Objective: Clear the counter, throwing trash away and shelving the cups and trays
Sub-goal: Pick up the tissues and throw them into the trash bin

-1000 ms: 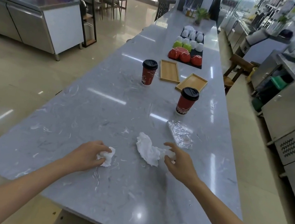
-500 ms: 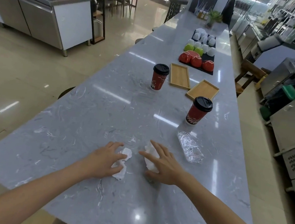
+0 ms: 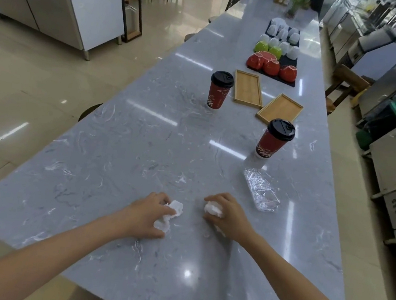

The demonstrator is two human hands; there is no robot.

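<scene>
Left hand (image 3: 146, 214): fingers curled on a crumpled tissue (image 3: 170, 214), low on the table (image 3: 123, 146). Right hand (image 3: 230, 216): fingers clenched round a second tissue (image 3: 213, 208), mostly hidden by the palm. Clear wrapper (image 3: 260, 190) just right of it. Beyond: near cup (image 3: 275, 140), far cup (image 3: 219, 90), two wooden trays (image 3: 248, 88) (image 3: 280, 108), touching at a corner. Bowls (image 3: 272, 65) on a dark mat; farther items blurred.
</scene>
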